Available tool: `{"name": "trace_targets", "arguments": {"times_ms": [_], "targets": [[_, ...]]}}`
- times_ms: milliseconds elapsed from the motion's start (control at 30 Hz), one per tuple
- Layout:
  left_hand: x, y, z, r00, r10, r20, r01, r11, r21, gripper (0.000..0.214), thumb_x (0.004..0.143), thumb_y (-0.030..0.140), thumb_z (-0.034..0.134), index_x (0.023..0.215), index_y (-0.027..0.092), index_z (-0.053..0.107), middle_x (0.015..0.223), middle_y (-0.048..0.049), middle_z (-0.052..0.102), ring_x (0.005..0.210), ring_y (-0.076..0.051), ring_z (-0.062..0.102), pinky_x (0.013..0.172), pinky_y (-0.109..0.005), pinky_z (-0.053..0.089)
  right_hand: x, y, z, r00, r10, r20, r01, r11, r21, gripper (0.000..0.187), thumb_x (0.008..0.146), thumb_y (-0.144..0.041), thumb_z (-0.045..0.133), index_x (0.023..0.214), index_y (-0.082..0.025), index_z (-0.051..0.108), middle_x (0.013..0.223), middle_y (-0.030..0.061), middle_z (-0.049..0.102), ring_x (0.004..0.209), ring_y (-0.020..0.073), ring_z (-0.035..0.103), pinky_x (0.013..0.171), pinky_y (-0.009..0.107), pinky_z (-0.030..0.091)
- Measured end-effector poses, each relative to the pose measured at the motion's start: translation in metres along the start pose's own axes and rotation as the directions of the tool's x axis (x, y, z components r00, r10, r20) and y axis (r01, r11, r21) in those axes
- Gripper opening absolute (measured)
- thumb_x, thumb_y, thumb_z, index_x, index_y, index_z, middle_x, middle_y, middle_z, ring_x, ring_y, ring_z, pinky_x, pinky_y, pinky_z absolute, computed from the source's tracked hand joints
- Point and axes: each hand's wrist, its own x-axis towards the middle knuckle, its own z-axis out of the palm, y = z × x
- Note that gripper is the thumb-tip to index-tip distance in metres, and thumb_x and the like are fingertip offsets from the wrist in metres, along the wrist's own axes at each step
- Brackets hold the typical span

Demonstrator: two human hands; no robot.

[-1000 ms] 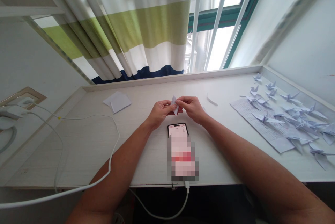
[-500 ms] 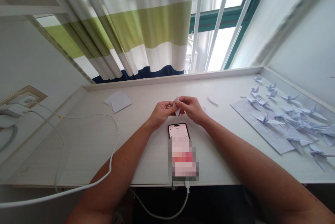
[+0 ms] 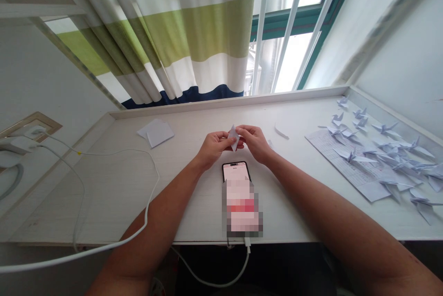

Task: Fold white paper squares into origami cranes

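A small diamond-shaped piece of folded white paper (image 3: 234,137) is held upright above the desk. My left hand (image 3: 215,147) pinches it from the left, thumb across its front. At its right edge, my right hand (image 3: 254,141) has its fingertips closed on the paper near the upper side. Just below the hands a phone (image 3: 238,171) lies face up, much of its screen blurred out. Over on the right, several folded paper cranes (image 3: 384,129) stand grouped, some on a printed sheet (image 3: 341,166).
Loose white paper squares (image 3: 161,134) lie at the back left. A curled paper strip (image 3: 281,131) is right of my hands. White charging cables (image 3: 154,185) run from the wall socket (image 3: 38,130) across the left side. A raised rim (image 3: 207,103) edges the desk at the back.
My right thumb has drawn back from the front of the folded paper, and more of the paper shows. My left hand keeps its place.
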Motion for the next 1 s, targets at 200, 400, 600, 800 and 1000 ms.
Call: {"name": "trace_targets", "arguments": {"times_ms": [200,400,600,800,1000], "targets": [[0.0007,0.0028,-0.0034,1.000,-0.016,-0.006,0.016,0.999,-0.031,0.040,0.070,0.040,0.088,0.089,0.009,0.070,0.082,-0.0124,0.077,0.082,-0.027,0.076,0.090,-0.045,0.056,0.0015,0.0029,-0.0048,0.999,0.009,-0.035,-0.007,0.998,0.060,0.020,0.077,-0.033,0.066,0.076,-0.015,0.075,0.082,0.0058,0.072,0.074,0.0169,0.064,0.075,0.033,0.055],[0.0026,0.0001,-0.0064,1.000,-0.018,0.009,0.019,0.999,-0.043,0.038,0.071,0.040,0.087,0.089,0.009,0.072,0.081,-0.0120,0.077,0.083,-0.027,0.076,0.091,-0.045,0.056,-0.0013,0.0012,-0.0049,1.000,-0.015,0.001,0.015,0.999,-0.047,0.021,0.075,-0.035,0.073,0.080,-0.015,0.075,0.068,0.0025,0.068,0.064,0.0149,0.060,0.066,0.030,0.050],[0.0016,-0.0002,-0.0053,1.000,-0.023,0.002,0.023,0.999,-0.044,0.037,0.071,0.040,0.087,0.084,0.010,0.071,0.078,-0.0114,0.077,0.082,-0.027,0.076,0.090,-0.046,0.056,-0.0015,0.0014,-0.0045,0.998,-0.057,-0.019,0.054,0.988,-0.143,0.029,0.078,-0.043,0.074,0.076,-0.015,0.073,0.064,0.0020,0.065,0.061,0.0144,0.059,0.061,0.029,0.049],[0.0021,0.0007,-0.0032,1.000,-0.005,0.006,0.006,0.999,-0.044,0.037,0.071,0.039,0.087,0.087,0.009,0.071,0.080,-0.0117,0.077,0.083,-0.027,0.076,0.087,-0.044,0.057,-0.0025,0.0002,0.0023,0.994,-0.080,-0.076,0.069,0.989,-0.131,0.019,0.079,-0.034,0.070,0.072,-0.016,0.070,0.065,0.0017,0.065,0.061,0.0137,0.058,0.057,0.028,0.049],[0.0018,0.0002,-0.0036,1.000,-0.025,0.016,0.026,0.999,-0.027,0.039,0.072,0.041,0.086,0.087,0.009,0.072,0.082,-0.0129,0.077,0.082,-0.026,0.075,0.086,-0.043,0.056,-0.0020,-0.0005,0.0038,0.996,-0.060,-0.059,0.055,0.995,-0.084,0.028,0.080,-0.043,0.071,0.073,-0.016,0.069,0.067,0.0013,0.064,0.060,0.0128,0.058,0.054,0.026,0.049]]}}
